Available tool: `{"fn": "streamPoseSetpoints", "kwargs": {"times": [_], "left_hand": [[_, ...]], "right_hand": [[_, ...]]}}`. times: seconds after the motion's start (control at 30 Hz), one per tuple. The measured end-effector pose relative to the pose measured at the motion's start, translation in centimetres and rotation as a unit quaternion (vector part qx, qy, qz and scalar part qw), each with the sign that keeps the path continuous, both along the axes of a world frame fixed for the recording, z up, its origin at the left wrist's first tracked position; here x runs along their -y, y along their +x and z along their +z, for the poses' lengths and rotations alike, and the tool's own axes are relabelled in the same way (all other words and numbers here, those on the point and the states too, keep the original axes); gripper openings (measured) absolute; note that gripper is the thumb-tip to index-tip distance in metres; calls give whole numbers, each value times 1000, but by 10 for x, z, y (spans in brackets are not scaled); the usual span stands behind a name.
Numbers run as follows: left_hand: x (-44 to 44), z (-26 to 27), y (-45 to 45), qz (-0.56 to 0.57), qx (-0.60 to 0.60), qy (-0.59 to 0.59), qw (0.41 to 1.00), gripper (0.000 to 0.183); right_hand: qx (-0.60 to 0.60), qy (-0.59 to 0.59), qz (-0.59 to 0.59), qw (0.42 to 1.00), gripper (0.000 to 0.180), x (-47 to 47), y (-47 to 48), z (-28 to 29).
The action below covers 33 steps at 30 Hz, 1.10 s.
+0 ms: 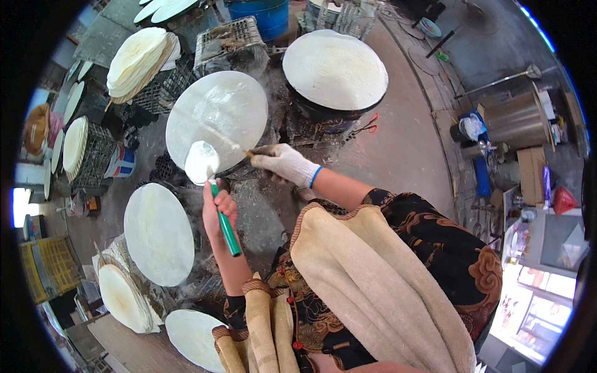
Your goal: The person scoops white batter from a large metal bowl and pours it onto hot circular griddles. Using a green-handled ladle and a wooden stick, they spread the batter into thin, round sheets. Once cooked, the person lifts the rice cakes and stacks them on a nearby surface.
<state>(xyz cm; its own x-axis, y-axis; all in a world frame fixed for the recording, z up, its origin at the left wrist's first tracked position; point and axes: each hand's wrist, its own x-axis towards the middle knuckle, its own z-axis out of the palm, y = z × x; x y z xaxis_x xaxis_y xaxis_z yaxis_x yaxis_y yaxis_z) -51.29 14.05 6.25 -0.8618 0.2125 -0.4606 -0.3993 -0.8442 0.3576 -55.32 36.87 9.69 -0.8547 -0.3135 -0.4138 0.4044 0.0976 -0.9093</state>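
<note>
My bare left hand (219, 203) is closed around the green handle of a ladle (226, 228). The ladle's round bowl (202, 162) looks coated or filled with white batter and overlaps the near edge of a round griddle (233, 95). A wet, glossy, pale layer covers that griddle. In a white knit glove with a blue cuff, my right hand (287, 163) grips the brown end of a thin stick-like spreader (224, 136), which reaches across the pale layer and is blurred at its far part. Whether the spreader touches the layer, I cannot tell.
To the right stands another round griddle with a white sheet (336, 70), red-handled scissors (371, 123) beside it. More pale rounds (158, 233) lie to the left. Stacked sheets (137, 58) rest on plastic crates (161, 88). A blue barrel (261, 18) stands at the back.
</note>
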Motion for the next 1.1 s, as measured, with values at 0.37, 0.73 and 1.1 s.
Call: {"fn": "streamPoseSetpoints", "kwargs": {"times": [0.37,0.73,1.1], "left_hand": [[-82,42,32,-50,-24,-345,937,17],[-149,144,60,176,-170,-99,965,32],[-197,23,90,222,78,-17,972,19]], "right_hand": [[-118,-68,119,983,52,-25,58,7],[157,-210,-122,957,23,-164,-13,-86],[388,-422,-465,674,32,-211,-79,-169]]}}
